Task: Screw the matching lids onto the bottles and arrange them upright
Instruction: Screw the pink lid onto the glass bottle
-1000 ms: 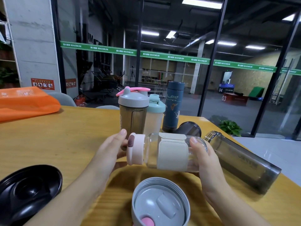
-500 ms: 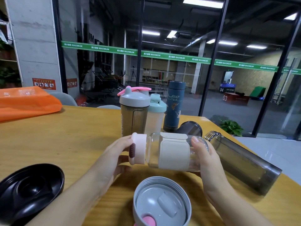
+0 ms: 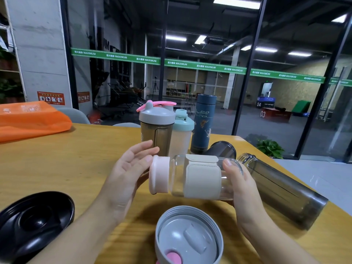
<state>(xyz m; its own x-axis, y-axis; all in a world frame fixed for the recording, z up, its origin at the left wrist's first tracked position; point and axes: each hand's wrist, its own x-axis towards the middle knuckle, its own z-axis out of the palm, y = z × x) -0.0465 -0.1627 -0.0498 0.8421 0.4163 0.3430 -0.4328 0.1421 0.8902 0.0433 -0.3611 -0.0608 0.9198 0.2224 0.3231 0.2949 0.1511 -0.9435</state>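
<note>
1. Head view: the right hand (image 3: 242,184) grips the base end of a clear glass bottle (image 3: 202,178), held lying sideways above the wooden bench (image 3: 57,161).
2. The pink lid (image 3: 159,177) sits on the bottle's mouth; the left hand (image 3: 128,173) is spread with its fingers straight, fingertips touching the lid's rim.
3. Behind stand a grey-lidded shaker (image 3: 157,130), a teal-lidded shaker (image 3: 182,134) and a blue flask (image 3: 203,123), all upright.
4. A smoky bottle (image 3: 282,189) lies uncapped on the right; a loose grey lid (image 3: 188,237) lies nearest, and a black lid (image 3: 36,223) at the left.
</note>
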